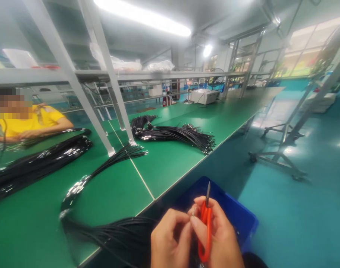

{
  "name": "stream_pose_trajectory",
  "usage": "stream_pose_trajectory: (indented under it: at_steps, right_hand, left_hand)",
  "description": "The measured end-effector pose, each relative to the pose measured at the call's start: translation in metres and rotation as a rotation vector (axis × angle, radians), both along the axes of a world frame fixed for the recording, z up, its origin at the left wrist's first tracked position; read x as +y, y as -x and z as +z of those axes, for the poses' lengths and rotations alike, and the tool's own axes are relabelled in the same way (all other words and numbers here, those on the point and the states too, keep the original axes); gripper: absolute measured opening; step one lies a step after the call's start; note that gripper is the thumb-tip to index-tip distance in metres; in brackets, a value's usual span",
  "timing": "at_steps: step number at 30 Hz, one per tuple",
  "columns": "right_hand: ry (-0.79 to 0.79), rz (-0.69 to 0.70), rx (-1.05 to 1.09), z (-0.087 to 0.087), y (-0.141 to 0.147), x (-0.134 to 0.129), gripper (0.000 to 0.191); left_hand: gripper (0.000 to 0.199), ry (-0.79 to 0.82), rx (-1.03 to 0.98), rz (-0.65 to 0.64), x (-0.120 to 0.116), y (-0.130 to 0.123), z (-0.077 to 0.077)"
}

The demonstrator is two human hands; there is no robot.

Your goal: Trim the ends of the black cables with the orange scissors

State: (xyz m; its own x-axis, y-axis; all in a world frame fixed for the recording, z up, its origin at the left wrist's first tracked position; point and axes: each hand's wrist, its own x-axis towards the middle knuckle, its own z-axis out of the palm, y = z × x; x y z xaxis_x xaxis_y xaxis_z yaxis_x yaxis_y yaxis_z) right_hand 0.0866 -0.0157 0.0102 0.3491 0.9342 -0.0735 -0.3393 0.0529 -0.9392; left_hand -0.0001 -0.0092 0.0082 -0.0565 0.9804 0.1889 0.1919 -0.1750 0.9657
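Low in the head view, my left hand [170, 236] and my right hand [221, 232] meet at the fingertips. Red-handled scissors [205, 230] rest in my right hand, their pointed blades up and apparently closed. My left thumb and index finger pinch at a tiny pale item, too small to make out, which the right fingertips also touch. Beside my left hand, a bundle of black cables [122, 232] hangs over the bench edge. It runs back to a curved, tied section with shiny white bits on the green bench top [111, 193].
A blue bin [242, 212] stands below my hands. More black cable bundles lie at the middle [175, 136] and left [41, 162] of the bench. Slanted metal posts [103, 67] carry a shelf. A person in a yellow top [44, 119] sits across at left.
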Motion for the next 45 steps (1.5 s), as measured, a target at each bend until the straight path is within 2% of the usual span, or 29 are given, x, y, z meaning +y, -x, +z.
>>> stream_pose_trajectory:
  at_steps: [4,9,14,17,20,22,24,27,29,33,37,41,45]
  right_hand:
    - [-0.01,-0.058,0.094,0.005,-0.002,-0.001,0.029]
    - [-0.019,-0.063,0.074,0.012,-0.009,0.001,0.03]
    - [0.086,0.102,0.168,0.018,-0.013,0.003,0.036]
    - [0.12,0.187,0.214,0.019,-0.013,0.005,0.035]
    - [0.114,0.225,0.166,0.021,-0.019,0.004,0.037]
    - [0.057,0.327,0.103,0.021,-0.028,0.003,0.042]
    - [0.004,0.54,0.079,0.019,-0.039,0.001,0.049]
    - [0.06,0.904,0.098,0.013,-0.054,0.002,0.055]
    - [0.135,1.025,0.087,0.011,-0.059,0.003,0.056]
    - [0.239,1.018,0.107,0.012,-0.06,0.003,0.052]
    - [0.237,0.964,0.114,0.015,-0.058,0.001,0.047]
    - [0.269,0.945,0.03,0.02,-0.056,0.001,0.045]
    - [0.186,0.894,-0.108,0.02,-0.053,0.003,0.047]
  left_hand:
    - [0.014,0.088,-0.094,-0.052,0.004,0.006,0.0]
    - [0.022,0.25,-0.269,-0.247,0.012,0.016,-0.004]
    - [0.036,0.344,-0.457,-0.299,0.013,0.018,-0.003]
    - [0.036,0.384,-0.511,-0.318,0.013,0.018,-0.001]
    - [0.034,0.425,-0.546,-0.308,0.013,0.02,0.004]
    - [0.031,0.438,-0.56,-0.284,0.013,0.022,0.008]
    - [0.028,0.444,-0.573,-0.265,0.015,0.025,0.012]
    - [0.025,0.432,-0.585,-0.269,0.016,0.029,0.015]
    - [0.026,0.424,-0.585,-0.279,0.017,0.03,0.016]
    - [0.028,0.419,-0.559,-0.289,0.016,0.029,0.013]
    - [0.033,0.404,-0.517,-0.287,0.017,0.029,0.011]
    - [0.035,0.392,-0.495,-0.282,0.018,0.028,0.011]
    - [0.035,0.379,-0.487,-0.279,0.02,0.028,0.008]
